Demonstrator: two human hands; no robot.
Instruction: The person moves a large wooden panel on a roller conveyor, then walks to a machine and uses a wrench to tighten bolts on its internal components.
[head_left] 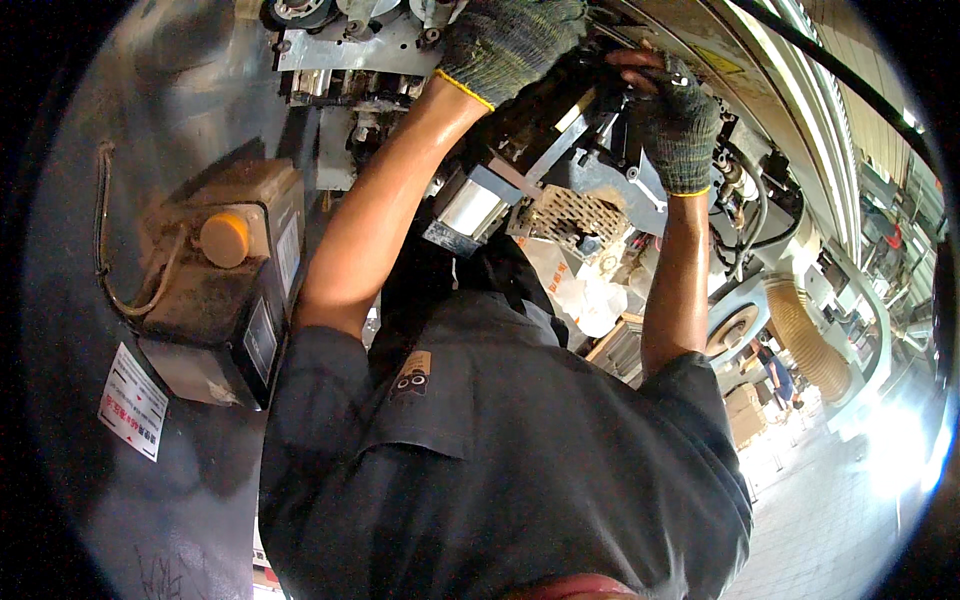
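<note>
Both of my arms reach up into a machine's mechanism (560, 150) of dark metal blocks and brackets. My left hand (510, 40) wears a grey-green knit glove with a yellow cuff and presses on the parts at the top. Its fingers are hidden behind the glove's back. My right hand (675, 120), in a matching glove, curls its fingers over a black part (625, 95) of the mechanism. A silver cylinder (470, 205) and a perforated plate (575, 215) sit just below my hands. My dark shirt (500, 460) fills the lower middle.
A grimy tank with an orange cap (225, 240) and a hose is mounted on the grey machine wall (180, 100) at left, with a white label (133, 400) below. A ribbed beige duct (805, 345) hangs at right. Another person (775, 375) stands far off on the bright shop floor.
</note>
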